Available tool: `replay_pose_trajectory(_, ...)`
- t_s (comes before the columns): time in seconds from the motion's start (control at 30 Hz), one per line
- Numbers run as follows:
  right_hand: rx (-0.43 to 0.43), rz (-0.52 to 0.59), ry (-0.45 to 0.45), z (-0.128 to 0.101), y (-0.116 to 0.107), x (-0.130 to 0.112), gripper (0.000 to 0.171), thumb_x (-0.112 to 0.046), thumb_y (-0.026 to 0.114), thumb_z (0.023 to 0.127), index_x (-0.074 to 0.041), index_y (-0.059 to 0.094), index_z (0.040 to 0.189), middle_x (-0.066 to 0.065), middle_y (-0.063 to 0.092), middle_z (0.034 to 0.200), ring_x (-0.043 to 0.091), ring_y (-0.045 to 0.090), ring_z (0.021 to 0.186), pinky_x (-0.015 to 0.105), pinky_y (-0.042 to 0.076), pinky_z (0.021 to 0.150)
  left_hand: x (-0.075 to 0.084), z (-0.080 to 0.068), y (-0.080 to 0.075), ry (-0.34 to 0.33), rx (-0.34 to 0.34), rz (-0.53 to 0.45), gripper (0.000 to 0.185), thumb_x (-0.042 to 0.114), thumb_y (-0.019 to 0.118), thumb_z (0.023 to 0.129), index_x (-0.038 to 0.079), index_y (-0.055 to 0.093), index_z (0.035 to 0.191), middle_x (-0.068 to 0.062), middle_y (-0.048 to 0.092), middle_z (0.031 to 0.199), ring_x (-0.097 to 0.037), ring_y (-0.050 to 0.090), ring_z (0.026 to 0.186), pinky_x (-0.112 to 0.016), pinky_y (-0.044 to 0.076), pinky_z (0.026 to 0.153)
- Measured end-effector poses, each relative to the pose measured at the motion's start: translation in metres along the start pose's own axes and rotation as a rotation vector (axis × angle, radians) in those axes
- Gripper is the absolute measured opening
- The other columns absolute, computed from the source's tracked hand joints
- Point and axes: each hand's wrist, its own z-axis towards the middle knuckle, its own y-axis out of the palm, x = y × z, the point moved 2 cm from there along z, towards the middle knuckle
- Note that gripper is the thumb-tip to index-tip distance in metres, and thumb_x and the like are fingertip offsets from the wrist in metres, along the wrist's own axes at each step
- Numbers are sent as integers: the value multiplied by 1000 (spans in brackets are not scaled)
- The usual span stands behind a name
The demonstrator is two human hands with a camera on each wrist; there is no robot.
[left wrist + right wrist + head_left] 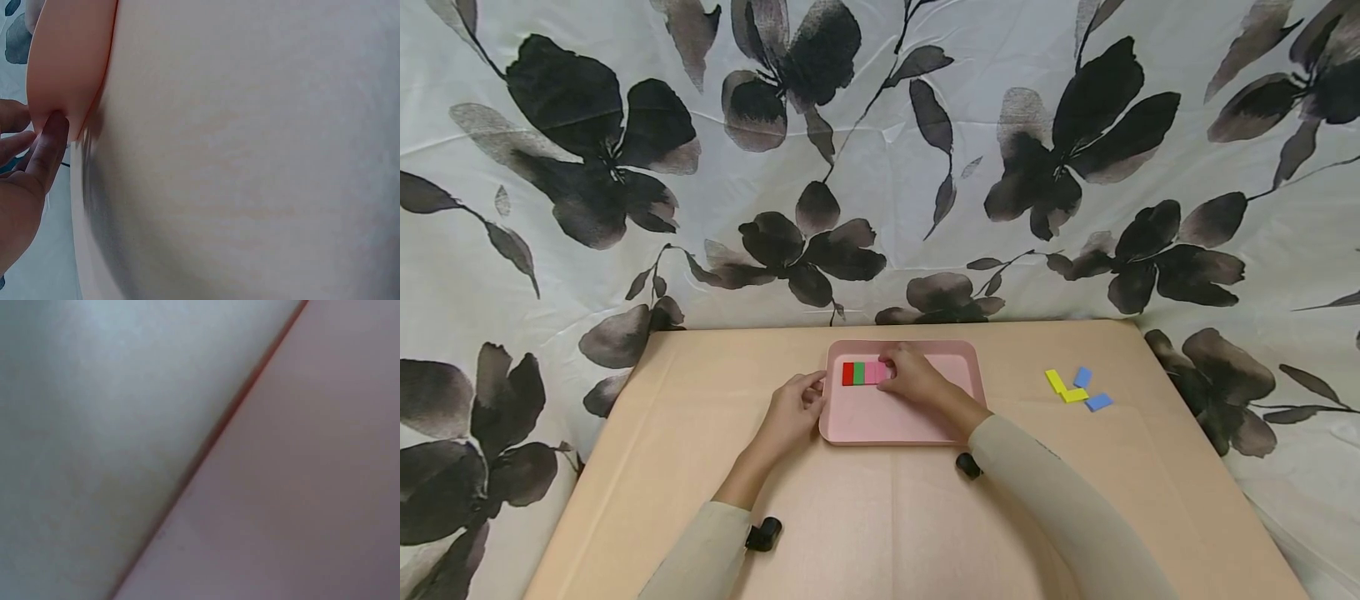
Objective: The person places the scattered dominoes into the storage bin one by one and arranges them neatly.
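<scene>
In the head view, a pink tray lies near the table's far edge. Inside it, a red tile, a green tile and pink tiles form a row, side by side. My right hand reaches over the tray and pinches the pink tile at the row's right end, partly covering it. At the tray's left side, my left hand touches the outer wall with its fingertips. The left wrist view shows a finger against that wall. Only tray and tabletop appear in the right wrist view.
To the right of the tray, yellow pieces and blue pieces lie close together on the table. A floral cloth hangs behind the table's far edge. Each wrist carries a small black camera.
</scene>
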Motion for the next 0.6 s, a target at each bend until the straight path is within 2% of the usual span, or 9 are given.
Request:
replay_pose_trajectory(0.2, -9, 6, 13, -2, 0, -1, 49, -19, 85, 86, 0, 66, 128, 9, 55, 108, 20, 53, 96, 28, 52, 81, -1, 0, 1, -5, 4, 6, 46, -5, 69, 92, -4, 62, 138, -14, 67, 110, -24, 68, 97, -26, 58, 80)
replay_pose_trajectory(0.33, -9, 42, -11, -3, -5, 0, 45, -18, 86, 85, 1, 66, 122, 10, 56, 101, 20, 53, 90, 29, 48, 76, 0, 0, 1, -4, 4, 12, 46, -4, 70, 92, -4, 63, 137, -13, 67, 109, -23, 68, 96, -25, 57, 79)
replay_pose_trajectory(0.5, -10, 110, -19, -9, -21, 3, 49, -16, 85, 86, 1, 64, 127, 11, 58, 103, 18, 54, 90, 28, 49, 78, 1, 0, 0, -7, 1, 18, 46, -4, 70, 92, -4, 62, 137, -13, 66, 110, -23, 68, 96, -25, 57, 79)
replay_pose_trajectory(0.6, 14, 109, -32, -15, -37, 5, 53, -16, 84, 87, -1, 63, 134, 11, 60, 108, 17, 58, 91, 28, 52, 81, 1, 0, 0, -14, -2, 15, 45, -3, 69, 93, -3, 63, 137, -13, 66, 110, -23, 68, 97, -25, 57, 79)
